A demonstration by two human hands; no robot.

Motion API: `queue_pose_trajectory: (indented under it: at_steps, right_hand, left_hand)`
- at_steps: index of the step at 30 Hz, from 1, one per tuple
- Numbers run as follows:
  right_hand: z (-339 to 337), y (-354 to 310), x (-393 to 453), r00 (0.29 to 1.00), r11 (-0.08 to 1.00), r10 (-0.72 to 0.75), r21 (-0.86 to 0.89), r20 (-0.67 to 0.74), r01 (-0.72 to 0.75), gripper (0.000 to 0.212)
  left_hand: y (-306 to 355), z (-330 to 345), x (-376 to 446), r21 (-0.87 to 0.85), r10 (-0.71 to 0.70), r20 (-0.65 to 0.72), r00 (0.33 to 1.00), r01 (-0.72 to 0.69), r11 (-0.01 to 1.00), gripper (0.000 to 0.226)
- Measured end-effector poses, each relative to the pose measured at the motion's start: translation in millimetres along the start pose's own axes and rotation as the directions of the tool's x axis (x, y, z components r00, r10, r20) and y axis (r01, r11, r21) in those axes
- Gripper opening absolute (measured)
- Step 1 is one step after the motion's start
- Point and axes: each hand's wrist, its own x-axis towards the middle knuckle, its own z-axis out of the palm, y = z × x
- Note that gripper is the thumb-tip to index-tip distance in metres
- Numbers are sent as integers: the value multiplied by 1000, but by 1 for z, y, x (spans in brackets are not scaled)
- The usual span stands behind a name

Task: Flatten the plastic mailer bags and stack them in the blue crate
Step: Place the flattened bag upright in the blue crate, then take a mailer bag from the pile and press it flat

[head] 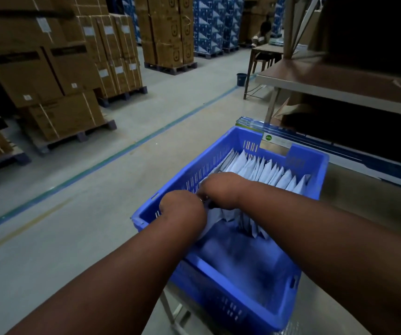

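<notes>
The blue crate (315,163) stands in front of me on a table corner. A row of white mailer bags (267,171) stands on edge along its far half. Both my hands reach down into the crate at its left wall. My left hand (182,209) and my right hand (221,189) are bent at the wrist, fingers pointing down and mostly hidden. Between them they hold a white mailer bag (212,220) whose lower part shows under the left wrist. The crate's near half shows bare blue floor.
The table (363,197) under the crate runs off to the right. A shelf unit (339,81) rises behind it. To the left lies open warehouse floor with a painted line, then pallets of cardboard boxes (56,68). A person sits far back at a desk (262,37).
</notes>
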Motion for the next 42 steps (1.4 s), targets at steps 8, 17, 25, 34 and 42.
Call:
queue_pose_trajectory:
  at_steps: [8,17,25,34,42]
  right_hand:
    - [-26,36,-76,996,998,18,63,-86,-13,39]
    - [-38,91,-237,955,959,277,84,-104,-269,27]
    - [26,137,-426,842,822,540,214,6,-528,42]
    - [180,126,-621,616,558,779,318,116,-766,62]
    - [315,103,-690,329,205,931,514,161,-833,87]
  left_hand:
    - [28,-57,-32,-57,-6,-100,995,0,998,57]
    - [159,-113,-95,117,316,-440,840,-296,948,25]
    - [319,-115,-151,195,566,-485,666,-549,813,32]
    - [476,-37,-184,282,812,-331,480,-771,571,66]
    - [577,14,-207,345,909,-220,354,-843,412,46]
